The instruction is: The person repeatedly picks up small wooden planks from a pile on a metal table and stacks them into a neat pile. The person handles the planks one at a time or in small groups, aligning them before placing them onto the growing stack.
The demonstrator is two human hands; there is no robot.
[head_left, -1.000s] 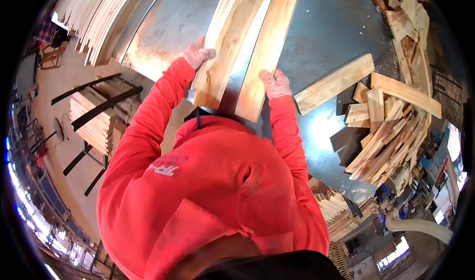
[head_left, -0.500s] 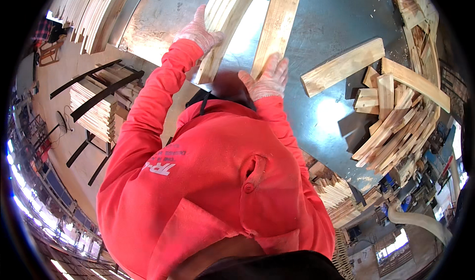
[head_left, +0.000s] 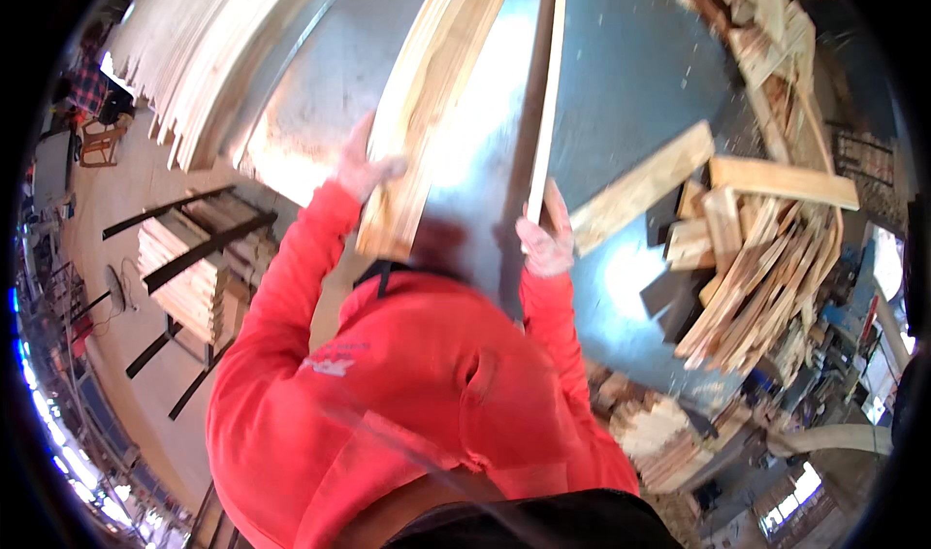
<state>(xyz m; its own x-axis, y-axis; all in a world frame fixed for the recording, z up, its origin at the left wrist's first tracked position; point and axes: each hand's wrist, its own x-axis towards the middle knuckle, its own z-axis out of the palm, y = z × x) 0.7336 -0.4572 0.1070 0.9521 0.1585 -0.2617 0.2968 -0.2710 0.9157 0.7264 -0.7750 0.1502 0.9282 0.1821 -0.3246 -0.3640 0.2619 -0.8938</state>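
Observation:
My left hand (head_left: 364,168), in a pale work glove, grips the left side of a bundle of long wooden boards (head_left: 432,93), its thumb over the near part. These boards run away from me over the grey metal table (head_left: 621,54). In my right hand (head_left: 548,242), also gloved, is the near end of a single long board (head_left: 549,113), tipped up on its narrow edge. A dark shadow lies along that board's left side. A gap of bare metal separates it from the bundle. Both far ends pass out of the picture.
Right of my right hand lies a short thick board (head_left: 645,185), beside a heap of wood offcuts (head_left: 752,277). Many long boards (head_left: 208,45) are lined up at the far left. A stack of pieces (head_left: 184,268) sits on a dark rack at left.
My right hand has turned its board from lying flat onto its narrow edge. My left hand and the bundle appear lower in the picture as the view shifts.

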